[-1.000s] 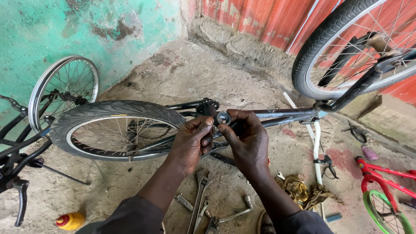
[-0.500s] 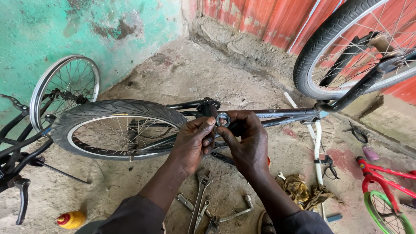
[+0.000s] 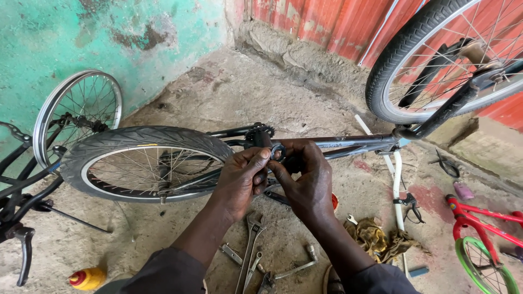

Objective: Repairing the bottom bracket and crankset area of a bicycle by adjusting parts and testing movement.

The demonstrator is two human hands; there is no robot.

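Ring: small metal ring (image 3: 278,151), pinched at the fingertips of both hands, held against the bottom bracket of the upturned bicycle frame (image 3: 354,142), just right of the toothed sprocket (image 3: 260,133).
Left hand: left hand (image 3: 241,179) reaching up from lower centre, wrist straight, thumb and forefinger closed on the ring's left edge; other fingers curled under.
Right hand: right hand (image 3: 308,177) cupped over the bracket from the right, fingers bent and closed on the ring's right side — knuckles upward, fingertips touching those of the left.
Position of ring: between the two thumbs, above both palms, at the middle of the view.
Frame and wheels: dark tube running right from the hands to a tyred wheel (image 3: 436,60) raised at upper right; second tyred wheel (image 3: 144,163) lying left of the hands; bare silver rim (image 3: 76,117) further left by the green wall (image 3: 81,38).
Ground: spanners (image 3: 250,245) and other tools scattered on the dirt floor (image 3: 229,92) below the wrists; dirty rag (image 3: 376,234) to the right; yellow bottle with red cap (image 3: 87,277) at lower left; red child's bicycle (image 3: 485,234) at the right edge.
Hidden or unclear: bracket shell covered by the right palm — whether the ring is threaded on cannot be told; both forearms cut off at the bottom edge; red bicycle and upper wheel cut off by the edges of the view.
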